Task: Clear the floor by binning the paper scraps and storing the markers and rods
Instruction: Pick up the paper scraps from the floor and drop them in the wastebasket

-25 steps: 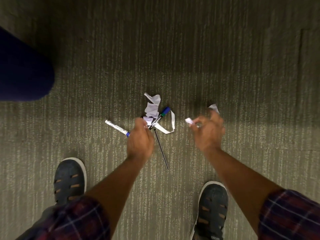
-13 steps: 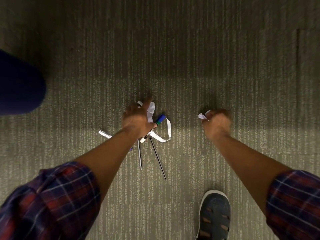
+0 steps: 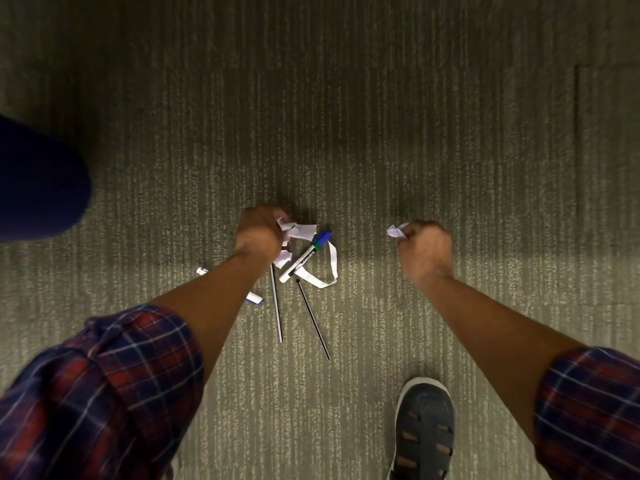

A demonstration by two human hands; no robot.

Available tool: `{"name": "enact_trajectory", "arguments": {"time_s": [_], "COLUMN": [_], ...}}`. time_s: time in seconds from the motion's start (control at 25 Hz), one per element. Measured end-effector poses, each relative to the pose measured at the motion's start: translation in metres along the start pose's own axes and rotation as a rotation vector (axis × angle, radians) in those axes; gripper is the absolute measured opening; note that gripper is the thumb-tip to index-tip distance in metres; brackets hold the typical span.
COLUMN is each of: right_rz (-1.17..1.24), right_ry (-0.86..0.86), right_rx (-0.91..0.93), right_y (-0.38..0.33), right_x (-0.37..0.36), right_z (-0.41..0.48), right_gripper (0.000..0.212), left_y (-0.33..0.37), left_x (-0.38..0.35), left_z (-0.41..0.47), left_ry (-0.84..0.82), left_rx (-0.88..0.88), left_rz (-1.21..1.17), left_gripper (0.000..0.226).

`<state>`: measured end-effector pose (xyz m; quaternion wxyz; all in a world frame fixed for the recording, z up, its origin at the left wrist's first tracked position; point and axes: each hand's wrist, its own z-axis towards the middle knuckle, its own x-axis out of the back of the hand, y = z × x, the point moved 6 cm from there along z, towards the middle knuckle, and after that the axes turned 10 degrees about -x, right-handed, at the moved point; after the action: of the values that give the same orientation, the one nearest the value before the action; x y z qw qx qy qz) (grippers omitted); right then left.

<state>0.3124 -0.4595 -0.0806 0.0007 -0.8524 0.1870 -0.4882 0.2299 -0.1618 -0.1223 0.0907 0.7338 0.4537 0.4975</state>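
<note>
On the carpet lies a small heap: white paper scraps [image 3: 304, 231], a long white paper strip [image 3: 329, 271], a white marker with a blue cap [image 3: 304, 258], a second marker [image 3: 254, 299] mostly hidden under my left forearm, and two thin dark rods [image 3: 276, 303] [image 3: 313, 320]. My left hand [image 3: 259, 233] is down on the heap, fingers closed on a paper scrap at its upper edge. My right hand [image 3: 426, 251] hovers to the right of the heap, fist closed around a crumpled paper scrap [image 3: 395, 231] that sticks out at its left.
A dark blue rounded object [image 3: 38, 181] fills the left edge. My right shoe [image 3: 424, 427] stands on the ribbed carpet below the right arm. A carpet tile seam [image 3: 576, 133] runs down the right side.
My left hand has closed on the scraps at the top of the heap and crumpled them. The right fist has stayed shut on its scrap. The view has shifted slightly.
</note>
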Motion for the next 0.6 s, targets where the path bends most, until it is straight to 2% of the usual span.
{"name": "enact_trajectory", "arguments": {"time_s": [0.16,0.32,0.44,0.6], "right_rz": [0.126,0.245,0.323,0.421], "right_ry": [-0.025,-0.058,-0.091,-0.171], "right_rx": [-0.038,-0.033,0.036,0.102], "right_y": [-0.009,-0.043,-0.087,-0.158], "right_x": [0.016,0.031,0.041,0.047], "right_z": [-0.031,-0.067,-0.104,-0.159], "right_gripper": [0.012,0.009,0.002,0.016], "left_y": [0.011,0.017,0.010,-0.003], "left_x": [0.030,0.063,0.095,0.150], "left_z": [-0.022,-0.054,-0.085,-0.128], "left_ry": [0.078,0.170,0.258,0.388], "left_rx": [0.043,0.216,0.308,0.358], "left_rz": [-0.182,-0.661,-0.781,-0.958], "left_gripper": [0.012,0.034,0.015,0.010]}}
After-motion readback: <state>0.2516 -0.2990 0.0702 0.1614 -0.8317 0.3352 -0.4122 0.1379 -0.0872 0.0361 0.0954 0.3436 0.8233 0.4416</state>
